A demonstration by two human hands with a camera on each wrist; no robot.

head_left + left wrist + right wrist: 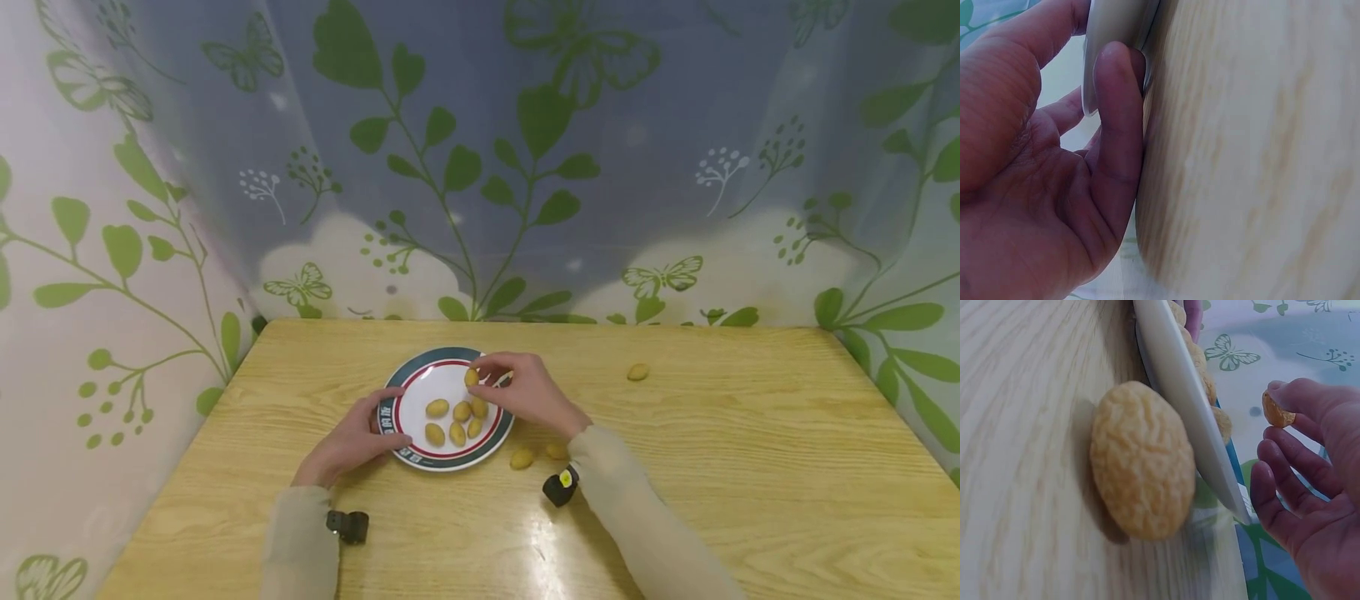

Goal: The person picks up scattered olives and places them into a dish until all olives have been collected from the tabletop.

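Note:
A white plate (420,387) with a dark blue-green rim and red ring lies on the table. My left hand (356,437) grips its left edge; in the left wrist view, one finger reaches under the plate (1100,37). Over the plate's right side, my right hand (536,396) pinches a small yellow-brown oval dried fruit (472,377) between thumb and fingertips. The right wrist view shows this held fruit (1279,412) above the rim, with the other fingers loosely bent. Several similar dried fruits (437,408) sit on the plate, mostly grouped toward its near right part.
Two more dried fruits (522,457) lie beside the plate near my right wrist; a wrinkled one (1141,459) looms close in the right wrist view. Another dried fruit (638,372) rests farther right on the wooden table (750,467). A leaf-patterned curtain (480,167) hangs behind.

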